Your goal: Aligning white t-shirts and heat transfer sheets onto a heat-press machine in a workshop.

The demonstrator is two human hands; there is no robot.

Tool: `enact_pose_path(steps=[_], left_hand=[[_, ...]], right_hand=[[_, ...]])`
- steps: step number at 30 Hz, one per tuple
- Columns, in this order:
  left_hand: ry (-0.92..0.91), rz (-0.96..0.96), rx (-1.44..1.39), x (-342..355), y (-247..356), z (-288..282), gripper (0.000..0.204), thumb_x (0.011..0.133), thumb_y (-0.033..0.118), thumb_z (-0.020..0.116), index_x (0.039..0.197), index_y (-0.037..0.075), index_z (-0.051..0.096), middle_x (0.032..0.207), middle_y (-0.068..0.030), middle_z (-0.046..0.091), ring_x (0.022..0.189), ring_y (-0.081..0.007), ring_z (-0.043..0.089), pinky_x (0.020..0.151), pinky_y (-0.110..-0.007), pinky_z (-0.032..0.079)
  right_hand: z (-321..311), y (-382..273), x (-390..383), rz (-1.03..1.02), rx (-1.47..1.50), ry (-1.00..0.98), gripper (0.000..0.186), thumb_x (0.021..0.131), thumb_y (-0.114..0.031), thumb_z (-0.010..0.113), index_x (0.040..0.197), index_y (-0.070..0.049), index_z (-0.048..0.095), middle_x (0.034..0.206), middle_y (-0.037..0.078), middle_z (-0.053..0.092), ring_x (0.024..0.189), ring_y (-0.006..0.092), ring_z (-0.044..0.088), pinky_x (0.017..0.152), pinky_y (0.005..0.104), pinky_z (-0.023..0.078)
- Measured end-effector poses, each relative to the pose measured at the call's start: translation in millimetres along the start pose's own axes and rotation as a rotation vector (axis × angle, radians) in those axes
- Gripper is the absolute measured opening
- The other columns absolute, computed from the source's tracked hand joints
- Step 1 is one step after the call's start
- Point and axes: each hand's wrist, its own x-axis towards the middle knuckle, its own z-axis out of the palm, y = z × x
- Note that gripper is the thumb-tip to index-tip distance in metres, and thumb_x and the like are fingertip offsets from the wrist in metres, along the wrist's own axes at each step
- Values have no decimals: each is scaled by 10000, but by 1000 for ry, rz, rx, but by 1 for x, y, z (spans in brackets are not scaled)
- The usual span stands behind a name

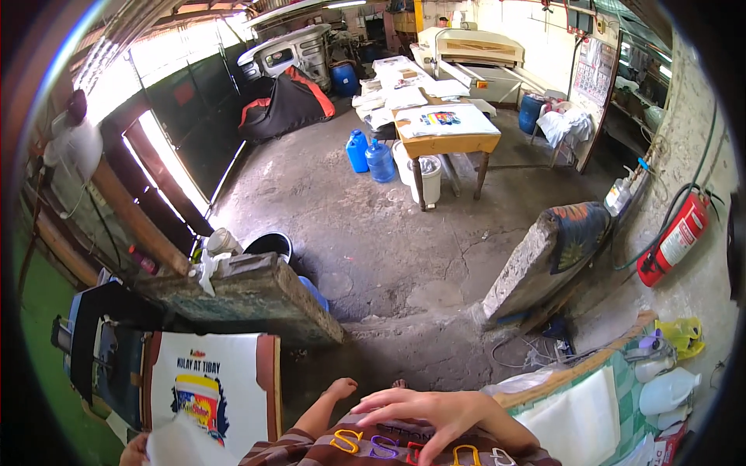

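Note:
At the lower left edge, my left hand (135,450) is closed on the edge of a white sheet (189,444), which is lifted and slightly blurred. It covers the lower part of a white printed piece (172,357) with a colourful paint-bucket picture, lying on a board with a brown border (269,380). I cannot tell whether the sheet is paper or cloth. My right hand (435,412) hovers in front of my brown striped shirt (373,452), fingers spread and holding nothing.
A black machine part (116,311) stands beside the board. Low concrete walls (299,299) flank a gap ahead. On the right, a white sheet (579,415) lies on a green checked table near plastic jugs (668,391). A fire extinguisher (674,239) hangs above. Farther off stands a wooden table (447,144).

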Motion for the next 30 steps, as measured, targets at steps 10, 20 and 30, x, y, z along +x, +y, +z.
enact_pose_path(steps=[10, 20, 30], left_hand=[[23, 126, 183, 121, 44, -58, 271, 756, 245, 542, 957, 116, 669, 976, -117, 639, 907, -281, 610, 810, -364, 477], [39, 311, 667, 243, 39, -144, 262, 764, 247, 549, 955, 108, 664, 970, -128, 638, 909, -294, 609, 802, -370, 480], [12, 497, 1010, 422, 284, -232, 254, 773, 248, 556, 953, 101, 659, 964, -138, 638, 911, -307, 608, 795, -375, 483]], right_hand=[[-104, 103, 23, 156, 523, -75, 837, 659, -374, 759, 1298, -10, 359, 1334, 163, 333, 1238, 286, 305, 1026, 403, 228], [-275, 133, -2, 224, 682, -8, 882, 635, -287, 794, 1316, -4, 310, 1339, 137, 320, 1248, 216, 281, 1036, 357, 220], [-412, 135, -32, 228, 253, 77, 704, 685, -267, 734, 1242, 23, 416, 1250, 195, 436, 1193, 270, 388, 987, 356, 304]])
